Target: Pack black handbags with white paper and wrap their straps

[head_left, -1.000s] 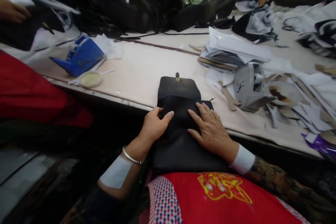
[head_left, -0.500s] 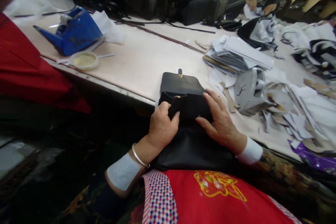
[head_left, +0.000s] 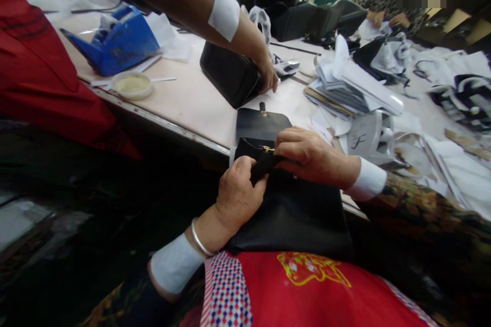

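Two hands pinch a black bag, and someone else reaches in

The left hand (head_left: 241, 191) pinches the front edge of the black bag (head_left: 295, 214) between thumb and fingers. Half a second ago the right hand (head_left: 310, 156) lay spread on the bag. Now its fingers are bent in close and pinch the edge too, next to a bit of gold metal (head_left: 266, 148). The bag is under both hands, partly over the table's near edge. Its flap (head_left: 263, 121) lies back, just past the hands.

A co-worker's hand (head_left: 264, 71) is new here. It comes in past the two hands and holds a second bag (head_left: 230, 71), also new, on the table (head_left: 180, 97).

The table is pale. Left of the hands are a blue tape holder (head_left: 123, 43) and a round dish (head_left: 132, 85). To the right are a gray tape holder (head_left: 372, 138) and a paper pile (head_left: 353, 89). Far off, another person's hands (head_left: 376, 18) are near white stuff.
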A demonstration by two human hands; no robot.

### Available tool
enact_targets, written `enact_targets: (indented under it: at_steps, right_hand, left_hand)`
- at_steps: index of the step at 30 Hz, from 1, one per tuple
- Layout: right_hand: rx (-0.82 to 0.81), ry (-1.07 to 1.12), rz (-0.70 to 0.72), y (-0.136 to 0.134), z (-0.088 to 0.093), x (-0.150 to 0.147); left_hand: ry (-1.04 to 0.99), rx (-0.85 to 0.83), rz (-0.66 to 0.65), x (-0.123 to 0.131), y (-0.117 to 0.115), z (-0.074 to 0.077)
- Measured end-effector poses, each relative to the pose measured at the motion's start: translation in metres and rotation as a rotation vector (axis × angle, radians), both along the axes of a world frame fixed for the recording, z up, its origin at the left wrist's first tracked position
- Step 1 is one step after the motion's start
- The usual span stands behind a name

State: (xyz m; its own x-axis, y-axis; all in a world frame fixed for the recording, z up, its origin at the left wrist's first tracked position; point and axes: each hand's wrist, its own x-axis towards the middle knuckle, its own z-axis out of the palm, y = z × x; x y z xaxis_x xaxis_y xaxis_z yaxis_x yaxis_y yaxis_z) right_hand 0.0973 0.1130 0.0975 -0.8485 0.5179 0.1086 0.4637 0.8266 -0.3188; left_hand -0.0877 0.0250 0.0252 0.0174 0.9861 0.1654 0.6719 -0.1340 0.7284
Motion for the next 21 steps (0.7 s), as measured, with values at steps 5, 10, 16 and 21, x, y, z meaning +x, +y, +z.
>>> enact_targets:
  at_steps: [5, 10, 16, 21]
  right_hand:
    - [-0.049, 0.085, 0.024, -0.016, -0.003, 0.005]
    - [-0.204, -0.067, 0.162, 0.009, 0.004, -0.013]
    - [-0.173, -0.116, 0.087, 0.042, -0.009, -0.032]
    - [-0.168, 0.044, -0.142, 0.044, -0.027, -0.031]
  left_hand:
    - [-0.021, -0.043, -0.109, -0.01, -0.004, -0.003]
    - [-0.109, -0.051, -0.165, -0.016, 0.002, -0.009]
    - [-0.138, -0.157, -0.154, -0.032, -0.02, -0.011]
    - [-0.07, -0.414, -0.013, -0.044, -0.054, -0.004]
